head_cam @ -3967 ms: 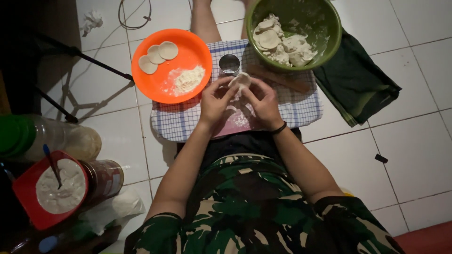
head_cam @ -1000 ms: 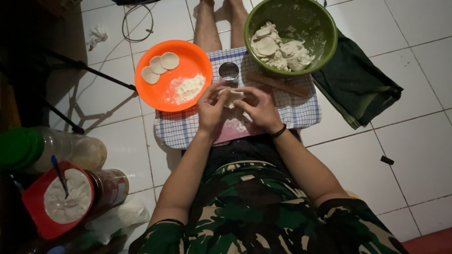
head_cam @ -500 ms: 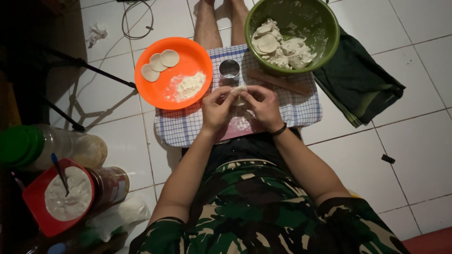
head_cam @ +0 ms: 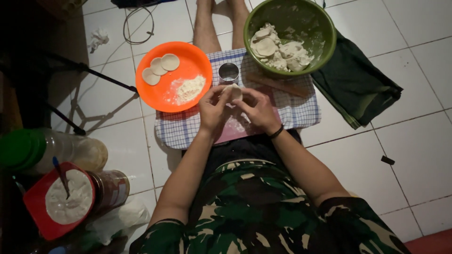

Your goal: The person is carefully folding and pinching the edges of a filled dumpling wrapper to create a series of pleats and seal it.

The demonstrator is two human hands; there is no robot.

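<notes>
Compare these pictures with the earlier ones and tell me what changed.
Little changed. Both hands, left hand and right hand, still pinch the dough piece, working it slightly between the fingers. The orange plate keeps three discs; the green bowl and metal cup stayed put.

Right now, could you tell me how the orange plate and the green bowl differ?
The orange plate is shallow and flat; the green bowl is deep with high walls. The orange plate holds three flat dough rounds and a small heap of flour, laid apart; the green bowl holds many dough pieces piled together. The plate lies nearer the left hand, the bowl beyond the right hand. Both are round and rest partly on the checked cloth.
</notes>
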